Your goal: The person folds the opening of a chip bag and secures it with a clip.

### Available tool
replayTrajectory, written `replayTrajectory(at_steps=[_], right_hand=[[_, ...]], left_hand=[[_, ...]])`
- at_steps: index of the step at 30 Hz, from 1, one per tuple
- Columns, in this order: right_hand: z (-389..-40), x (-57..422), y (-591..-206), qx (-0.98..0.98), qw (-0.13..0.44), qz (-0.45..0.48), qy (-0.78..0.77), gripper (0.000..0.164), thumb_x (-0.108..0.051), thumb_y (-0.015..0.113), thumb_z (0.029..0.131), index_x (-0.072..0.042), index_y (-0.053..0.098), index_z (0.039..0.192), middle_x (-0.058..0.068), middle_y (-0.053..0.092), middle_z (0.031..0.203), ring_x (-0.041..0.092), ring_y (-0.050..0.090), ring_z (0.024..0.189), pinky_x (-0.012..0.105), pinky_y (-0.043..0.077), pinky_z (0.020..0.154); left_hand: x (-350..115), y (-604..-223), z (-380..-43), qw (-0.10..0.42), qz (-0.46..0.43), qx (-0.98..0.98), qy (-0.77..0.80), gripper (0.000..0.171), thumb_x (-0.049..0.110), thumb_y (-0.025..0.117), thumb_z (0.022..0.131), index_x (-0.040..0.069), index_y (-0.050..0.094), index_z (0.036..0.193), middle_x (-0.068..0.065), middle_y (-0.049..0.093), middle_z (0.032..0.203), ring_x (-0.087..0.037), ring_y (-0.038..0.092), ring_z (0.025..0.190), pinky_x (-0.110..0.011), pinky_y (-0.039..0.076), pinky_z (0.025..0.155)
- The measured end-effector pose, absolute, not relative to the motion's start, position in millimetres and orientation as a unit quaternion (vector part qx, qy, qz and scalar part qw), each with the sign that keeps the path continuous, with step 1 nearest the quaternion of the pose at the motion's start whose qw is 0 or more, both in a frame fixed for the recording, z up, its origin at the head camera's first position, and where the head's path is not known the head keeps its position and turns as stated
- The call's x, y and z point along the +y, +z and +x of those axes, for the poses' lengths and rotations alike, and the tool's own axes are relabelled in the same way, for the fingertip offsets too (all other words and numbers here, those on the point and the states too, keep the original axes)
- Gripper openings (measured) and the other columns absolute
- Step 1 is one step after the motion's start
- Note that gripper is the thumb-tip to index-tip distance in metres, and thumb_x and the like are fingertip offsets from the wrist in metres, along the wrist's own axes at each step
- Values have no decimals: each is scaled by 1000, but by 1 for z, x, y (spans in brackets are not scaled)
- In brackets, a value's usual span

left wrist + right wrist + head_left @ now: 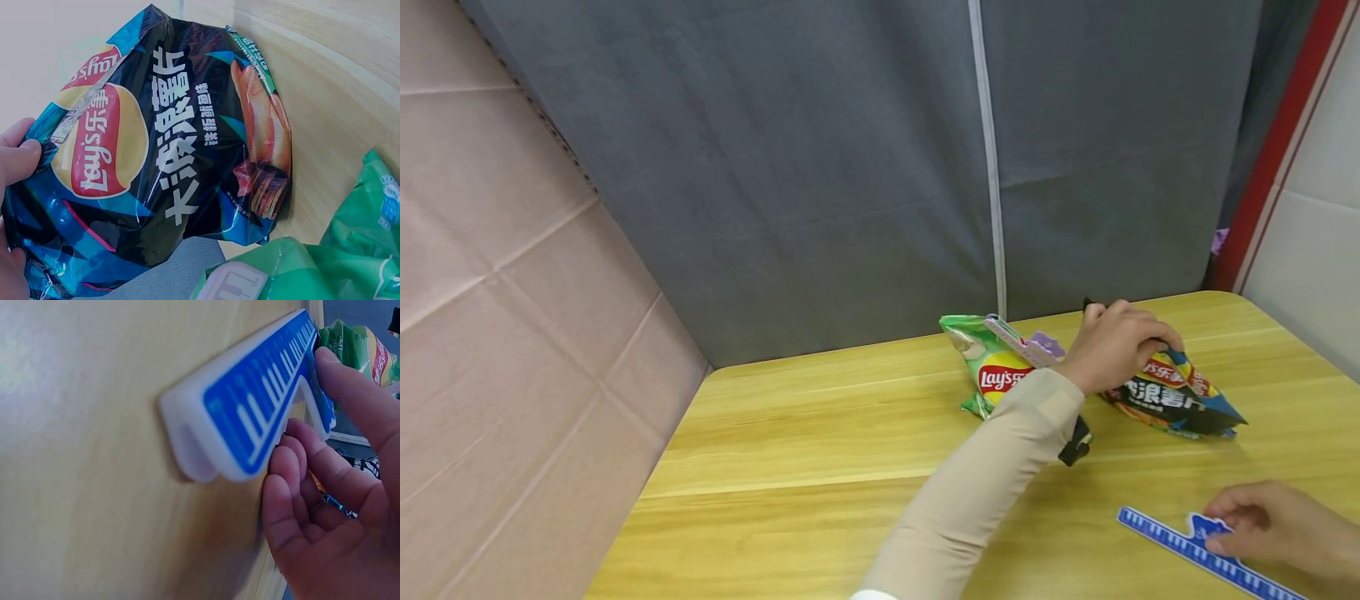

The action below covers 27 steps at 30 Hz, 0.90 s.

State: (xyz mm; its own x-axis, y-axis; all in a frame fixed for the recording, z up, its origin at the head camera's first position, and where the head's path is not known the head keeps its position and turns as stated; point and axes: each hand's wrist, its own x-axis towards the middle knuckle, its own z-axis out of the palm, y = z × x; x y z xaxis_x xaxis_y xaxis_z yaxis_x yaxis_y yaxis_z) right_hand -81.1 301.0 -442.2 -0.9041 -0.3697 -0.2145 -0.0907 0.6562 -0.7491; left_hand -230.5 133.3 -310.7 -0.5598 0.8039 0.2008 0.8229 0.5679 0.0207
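Observation:
My left hand (1116,346) grips the upper edge of a black and blue Lay's potato chip bag (1165,398) towards the back right of the table. The left wrist view shows the bag's printed front (178,134), with fingers (19,153) on its creased top edge. At the lower right, my right hand (1281,529) pinches a long blue bag clip (1176,542) with a piano-key pattern. Thumb and fingers hold the clip's raised handle, and its white-edged bar (262,394) lies close over the tabletop in the right wrist view.
Left of the black bag lies a green Lay's bag (981,354) with a lilac piano-key clip (1018,342) across it, partly hidden by my left forearm. A dark bag corner (1077,443) pokes out under the sleeve. A grey curtain (820,183) hangs behind the wooden table (775,433).

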Motion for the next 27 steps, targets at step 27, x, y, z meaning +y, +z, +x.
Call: replayTrajectory(at_steps=[27], right_hand=[[-90, 307, -432, 854, 226, -172, -436, 14, -12, 60, 86, 2, 58, 91, -5, 51, 75, 1, 42, 62, 21, 38, 55]], left_hand=[[134, -310, -230, 87, -458, -883, -57, 23, 36, 45, 93, 46, 61, 106, 32, 52, 111, 7, 39, 94, -16, 20, 76]])
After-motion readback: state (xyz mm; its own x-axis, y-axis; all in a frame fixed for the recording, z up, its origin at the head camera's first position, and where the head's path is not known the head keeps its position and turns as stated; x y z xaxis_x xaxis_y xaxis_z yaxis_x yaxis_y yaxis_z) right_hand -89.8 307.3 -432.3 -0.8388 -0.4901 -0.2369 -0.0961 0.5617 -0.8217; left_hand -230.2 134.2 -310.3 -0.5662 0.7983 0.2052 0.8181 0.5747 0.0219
